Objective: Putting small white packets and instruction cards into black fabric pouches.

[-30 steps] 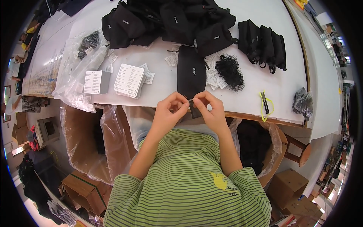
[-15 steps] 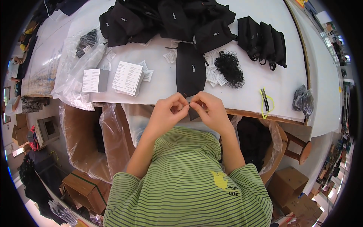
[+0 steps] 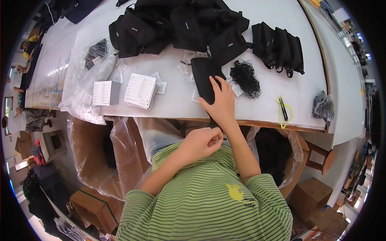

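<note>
A slim black fabric pouch [image 3: 204,78] lies at the table's near edge, its narrow end toward me. My right hand [image 3: 222,104] rests over its right side, fingers spread on the fabric and thumb stretched toward its lower left. Below the table edge, close to my shirt, my left hand [image 3: 202,141] is closed in a pinch. A small dark bit shows at its fingertips, too small to name. Part of the pouch's near end is hidden behind my right hand. Beside it sits a tangle of thin black cords [image 3: 245,79].
More black pouches [image 3: 187,30] are heaped at the back, and several stand in a row [image 3: 277,48]. Stacks of printed white cards [image 3: 140,89], a clear plastic bag [image 3: 86,84] and black snips [image 3: 284,109] with a yellow cord lie around. Lined cartons [image 3: 94,156] stand below.
My hands have parted from their shared pinch at the pouch's near end. The right has moved up onto the pouch; the left has drawn down toward my shirt. The pouch now lies more tilted.
</note>
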`<state>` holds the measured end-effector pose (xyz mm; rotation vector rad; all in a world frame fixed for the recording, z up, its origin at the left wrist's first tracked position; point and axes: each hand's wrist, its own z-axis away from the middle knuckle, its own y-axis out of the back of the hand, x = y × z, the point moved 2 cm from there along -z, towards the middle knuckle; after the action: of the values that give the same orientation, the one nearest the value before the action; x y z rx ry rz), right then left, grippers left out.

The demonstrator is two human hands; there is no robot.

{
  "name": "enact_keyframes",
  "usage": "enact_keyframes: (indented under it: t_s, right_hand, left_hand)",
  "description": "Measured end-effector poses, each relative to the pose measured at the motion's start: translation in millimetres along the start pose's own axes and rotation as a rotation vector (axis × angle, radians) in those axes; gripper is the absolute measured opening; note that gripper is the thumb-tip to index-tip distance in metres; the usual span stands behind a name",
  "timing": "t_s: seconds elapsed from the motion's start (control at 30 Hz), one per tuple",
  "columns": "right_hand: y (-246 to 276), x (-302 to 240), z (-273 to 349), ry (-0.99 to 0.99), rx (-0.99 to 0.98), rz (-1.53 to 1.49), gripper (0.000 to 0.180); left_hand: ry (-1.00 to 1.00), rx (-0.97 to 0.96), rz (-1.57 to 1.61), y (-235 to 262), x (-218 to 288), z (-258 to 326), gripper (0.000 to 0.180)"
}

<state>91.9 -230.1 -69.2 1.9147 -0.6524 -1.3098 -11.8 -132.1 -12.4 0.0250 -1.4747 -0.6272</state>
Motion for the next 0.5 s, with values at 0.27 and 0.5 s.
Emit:
enact_keyframes:
  t_s: [0.27,0.5]
  right_hand:
    - [49.5,5.8,3.4,-0.035,0.197,-0.236,0.022]
    - [94.5,-25.5,11.3,0.112,0.038,-0.272,0.021]
  left_hand:
    - [-0.183,0.442,-0.207,32.4,-3.9,-17.3,0.028]
    - [-0.376,0.497,-0.654,59.0,-2.4,-27.3,0.041]
